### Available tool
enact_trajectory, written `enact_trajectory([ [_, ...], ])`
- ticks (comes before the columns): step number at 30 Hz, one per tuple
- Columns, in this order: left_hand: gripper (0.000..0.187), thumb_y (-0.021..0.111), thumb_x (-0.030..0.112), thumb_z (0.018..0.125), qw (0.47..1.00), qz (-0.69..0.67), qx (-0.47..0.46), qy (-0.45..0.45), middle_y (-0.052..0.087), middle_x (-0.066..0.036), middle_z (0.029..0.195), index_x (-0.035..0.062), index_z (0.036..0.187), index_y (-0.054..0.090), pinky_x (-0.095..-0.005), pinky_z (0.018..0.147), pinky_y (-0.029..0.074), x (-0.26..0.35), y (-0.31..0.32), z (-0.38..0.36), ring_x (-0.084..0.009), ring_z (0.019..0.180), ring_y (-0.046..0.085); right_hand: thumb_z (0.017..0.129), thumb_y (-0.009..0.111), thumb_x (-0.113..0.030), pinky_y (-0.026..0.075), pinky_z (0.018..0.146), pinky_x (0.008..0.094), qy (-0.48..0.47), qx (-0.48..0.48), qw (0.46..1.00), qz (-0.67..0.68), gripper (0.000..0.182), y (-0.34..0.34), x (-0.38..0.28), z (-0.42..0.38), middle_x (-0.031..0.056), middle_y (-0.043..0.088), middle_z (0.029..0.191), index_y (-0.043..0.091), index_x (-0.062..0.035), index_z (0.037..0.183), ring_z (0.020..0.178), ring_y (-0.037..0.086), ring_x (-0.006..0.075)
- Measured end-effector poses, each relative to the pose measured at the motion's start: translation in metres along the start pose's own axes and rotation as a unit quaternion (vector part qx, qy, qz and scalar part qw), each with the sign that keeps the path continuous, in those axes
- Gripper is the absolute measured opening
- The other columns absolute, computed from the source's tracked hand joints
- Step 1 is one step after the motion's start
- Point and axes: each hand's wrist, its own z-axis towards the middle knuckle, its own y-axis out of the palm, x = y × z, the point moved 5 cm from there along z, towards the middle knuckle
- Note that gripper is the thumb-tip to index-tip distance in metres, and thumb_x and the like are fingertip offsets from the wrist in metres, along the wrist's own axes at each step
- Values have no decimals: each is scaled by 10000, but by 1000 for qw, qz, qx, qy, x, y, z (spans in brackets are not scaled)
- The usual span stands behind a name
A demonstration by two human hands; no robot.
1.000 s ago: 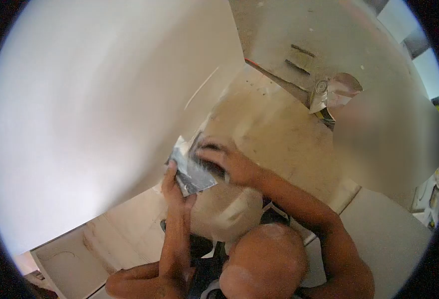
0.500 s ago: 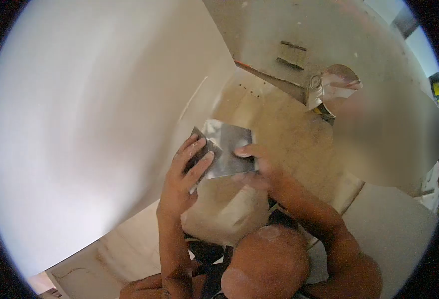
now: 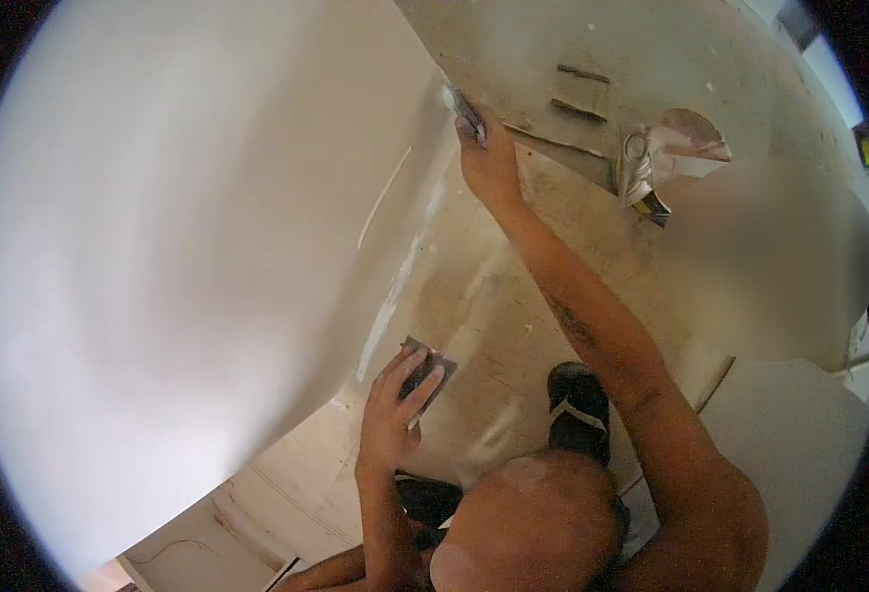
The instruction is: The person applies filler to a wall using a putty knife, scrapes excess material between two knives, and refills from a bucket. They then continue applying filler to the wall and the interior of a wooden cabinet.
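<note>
My right hand (image 3: 491, 163) is stretched far forward, its fingers closed on a metal putty knife (image 3: 468, 116) seen nearly edge-on. The blade touches the far lower edge of the white wall (image 3: 178, 217), beside a small white smear. My left hand (image 3: 392, 405) is lower and nearer my body, fingers over a dark, flat scraper (image 3: 433, 379) held above the floor. Between the hands a strip of white filler (image 3: 400, 281) runs along the foot of the wall. A thin pale ridge (image 3: 385, 197) marks the wall above it.
Dusty brown board (image 3: 553, 257) covers the floor. Beyond it lie an opened metal can (image 3: 637, 168) and a flat piece with dark edges (image 3: 581, 94). My bent knee (image 3: 528, 523) and a black sandal (image 3: 579, 409) are close below. A blurred patch hides the right side.
My hands have moved apart. The right one went forward with its metal blade to the wall's far edge. My left went down and slightly right, keeping the dark scraper.
</note>
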Motion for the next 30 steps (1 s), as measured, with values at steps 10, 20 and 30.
enact_trajectory([
  [10, 781, 477, -194, 534, 996, -75, 20, -32, 507, -172, 1304, 133, 1236, 584, -433, 1029, 388, -27, 22, -24, -370, 1215, 479, 938, 486, -70, 420, 949, 361, -68, -4, 997, 29, 309, 3, -8, -22, 182, 563, 1173, 532, -31, 1241, 1105, 544, 314],
  [20, 663, 465, -173, 664, 979, -176, 79, -67, 506, -176, 1304, 128, 1245, 573, -446, 1030, 386, -51, 43, -43, -362, 1202, 493, 779, 536, 82, 389, 980, 437, -81, 44, 996, -1, 486, 25, 5, -30, 198, 526, 1192, 511, -49, 1247, 1129, 477, 399],
  [30, 615, 620, 79, 700, 671, -638, 287, -245, 521, -170, 1242, -52, 1273, 436, -568, 977, 424, -80, 47, -84, -353, 1165, 512, 631, 496, 138, 302, 1055, 429, -114, -112, 986, 42, 706, 63, -41, -151, 187, 381, 1320, 466, -65, 1307, 1224, 358, 378],
])
